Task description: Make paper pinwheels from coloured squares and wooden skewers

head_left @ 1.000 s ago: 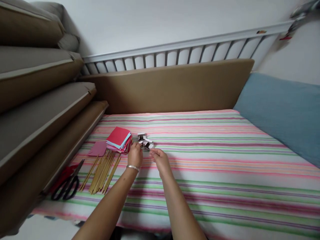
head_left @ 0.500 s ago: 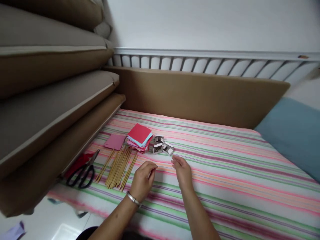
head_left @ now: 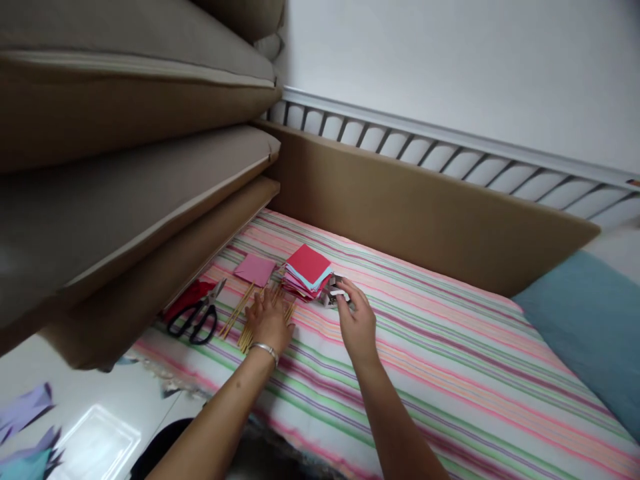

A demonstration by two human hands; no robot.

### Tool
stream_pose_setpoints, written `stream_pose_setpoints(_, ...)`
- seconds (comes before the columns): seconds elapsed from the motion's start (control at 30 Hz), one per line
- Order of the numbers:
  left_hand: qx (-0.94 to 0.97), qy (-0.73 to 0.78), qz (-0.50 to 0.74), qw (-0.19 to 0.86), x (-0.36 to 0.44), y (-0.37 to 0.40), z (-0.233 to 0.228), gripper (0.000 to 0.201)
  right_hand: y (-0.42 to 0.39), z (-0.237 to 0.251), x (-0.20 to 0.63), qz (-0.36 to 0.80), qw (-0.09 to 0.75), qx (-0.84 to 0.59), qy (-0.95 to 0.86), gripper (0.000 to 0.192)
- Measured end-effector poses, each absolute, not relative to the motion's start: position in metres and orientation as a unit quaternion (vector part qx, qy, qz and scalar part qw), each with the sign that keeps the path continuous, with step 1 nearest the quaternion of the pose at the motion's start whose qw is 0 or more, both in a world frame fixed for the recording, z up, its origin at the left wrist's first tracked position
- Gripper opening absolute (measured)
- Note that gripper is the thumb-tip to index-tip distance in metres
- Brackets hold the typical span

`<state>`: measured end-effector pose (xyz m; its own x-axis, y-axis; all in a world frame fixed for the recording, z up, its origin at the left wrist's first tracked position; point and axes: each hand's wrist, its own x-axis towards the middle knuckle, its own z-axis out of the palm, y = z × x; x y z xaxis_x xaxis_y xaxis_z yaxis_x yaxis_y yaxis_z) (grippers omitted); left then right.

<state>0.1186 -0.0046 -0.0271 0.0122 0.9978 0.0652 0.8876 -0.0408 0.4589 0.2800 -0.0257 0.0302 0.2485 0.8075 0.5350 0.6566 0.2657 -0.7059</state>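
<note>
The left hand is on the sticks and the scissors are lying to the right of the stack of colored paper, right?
Not quite. In the head view the scissors lie to the left of the paper stack, beyond the sticks. The left hand does rest on the sticks.

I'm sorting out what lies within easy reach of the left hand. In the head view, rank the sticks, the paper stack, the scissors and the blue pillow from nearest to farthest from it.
1. Sticks: under the left hand, touching it.
2. Paper stack: just beyond the hand, to its right.
3. Scissors: off to its left, near the bed edge.
4. Blue pillow: far right.
</note>
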Motion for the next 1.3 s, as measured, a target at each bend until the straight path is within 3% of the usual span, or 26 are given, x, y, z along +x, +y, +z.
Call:
stream_pose_setpoints(0.33,0.627,0.746,0.168,0.152,0.088,0.004,-0.035,0.104,-0.064,-0.046,0.282,0.249,0.523,-0.609,-0.541,0.029)
stream_pose_setpoints(0.67,0.677,0.719,0.115,0.106,0.120,-0.016,-0.034,0.095,-0.046,-0.050,0.289,0.297,0.475,-0.624,-0.545,0.028)
stream_pose_setpoints(0.87,0.678,0.719,0.120,0.092,0.117,-0.007,-0.043,0.054,-0.046,-0.050,0.290,0.294,0.474,-0.632,-0.538,0.028)
stream_pose_setpoints(0.97,0.682,0.715,0.132,0.080,0.109,-0.003,-0.043,0.044,-0.047,-0.051,0.291,0.291,0.471,-0.631,-0.543,0.028)
stream_pose_setpoints(1.3,0.677,0.718,0.144,0.079,0.103,-0.001,-0.040,0.051,-0.044,-0.057,0.296,0.286,0.462,-0.626,-0.560,0.030)
